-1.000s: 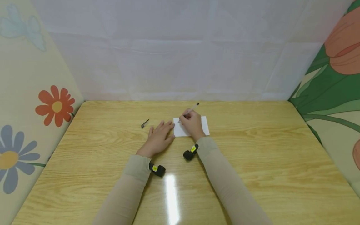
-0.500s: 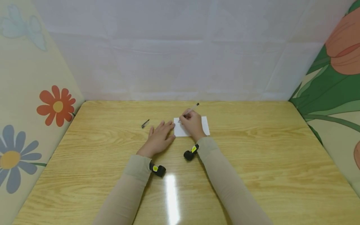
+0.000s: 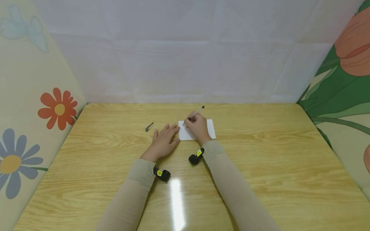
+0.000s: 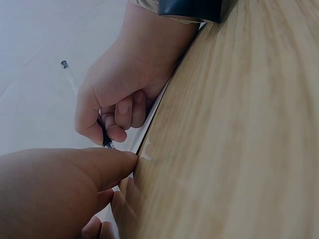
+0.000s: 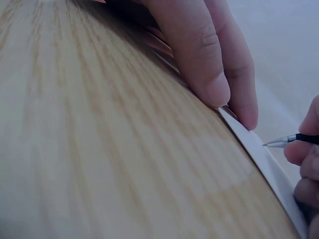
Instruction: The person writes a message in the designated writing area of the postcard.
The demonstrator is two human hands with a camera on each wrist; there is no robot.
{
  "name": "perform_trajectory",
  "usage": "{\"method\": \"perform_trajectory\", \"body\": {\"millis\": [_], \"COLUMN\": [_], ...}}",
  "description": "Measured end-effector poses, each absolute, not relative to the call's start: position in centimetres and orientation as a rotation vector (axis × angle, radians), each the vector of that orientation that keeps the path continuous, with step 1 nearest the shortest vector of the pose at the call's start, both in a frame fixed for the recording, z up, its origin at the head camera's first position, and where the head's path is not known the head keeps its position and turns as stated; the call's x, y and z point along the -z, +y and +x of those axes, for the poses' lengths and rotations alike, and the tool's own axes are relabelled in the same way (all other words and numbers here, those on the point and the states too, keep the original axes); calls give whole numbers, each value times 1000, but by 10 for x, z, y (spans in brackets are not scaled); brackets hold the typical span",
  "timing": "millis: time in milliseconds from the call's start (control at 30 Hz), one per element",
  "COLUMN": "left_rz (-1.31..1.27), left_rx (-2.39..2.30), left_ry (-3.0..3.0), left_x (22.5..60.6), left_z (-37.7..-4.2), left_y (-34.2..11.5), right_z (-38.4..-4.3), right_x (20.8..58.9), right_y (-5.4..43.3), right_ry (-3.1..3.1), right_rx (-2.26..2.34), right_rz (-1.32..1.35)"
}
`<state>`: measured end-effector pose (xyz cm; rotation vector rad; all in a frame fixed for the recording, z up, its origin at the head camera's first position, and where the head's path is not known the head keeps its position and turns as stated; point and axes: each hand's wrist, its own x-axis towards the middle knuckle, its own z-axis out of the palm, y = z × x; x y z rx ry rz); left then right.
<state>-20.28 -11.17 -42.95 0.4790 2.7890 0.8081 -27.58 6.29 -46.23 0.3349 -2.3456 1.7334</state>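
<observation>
A pen (image 3: pixel 199 110) with a clear barrel and black end is pinched in my right hand (image 3: pixel 198 127), leaning up to the right. Its metal tip (image 5: pixel 279 143) is close to or on a small white sheet of paper (image 3: pixel 211 130) lying flat on the table; I cannot tell whether it touches. My left hand (image 3: pixel 163 141) rests on the table with fingers spread, its thumb and fingertips at the paper's left edge. In the left wrist view the left thumb (image 4: pixel 119 164) presses near the paper's edge. Part of the sheet is hidden under the right hand.
A black and clear pen cap (image 3: pixel 149 126) lies on the wooden table (image 3: pixel 277 166), left of the paper and beyond the left hand. A white sheet wall (image 3: pixel 188 64) stands behind the table. Flower-printed panels (image 3: pixel 23 96) flank both sides.
Both hands and the paper stay in place. The pen's upper end has shifted very slightly in the right hand.
</observation>
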Motion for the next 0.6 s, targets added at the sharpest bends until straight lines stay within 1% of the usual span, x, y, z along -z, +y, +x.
{"method": "perform_trajectory", "body": {"millis": [600], "left_rz": [477], "left_rx": [-807], "left_ry": [2795], "left_x": [433], "left_z": [-205], "left_y": [-112], "right_z": [-278], "right_x": [464], "right_y": [64], "right_ry": [-2325], "right_rx": [-1717], "right_rz": [300]}}
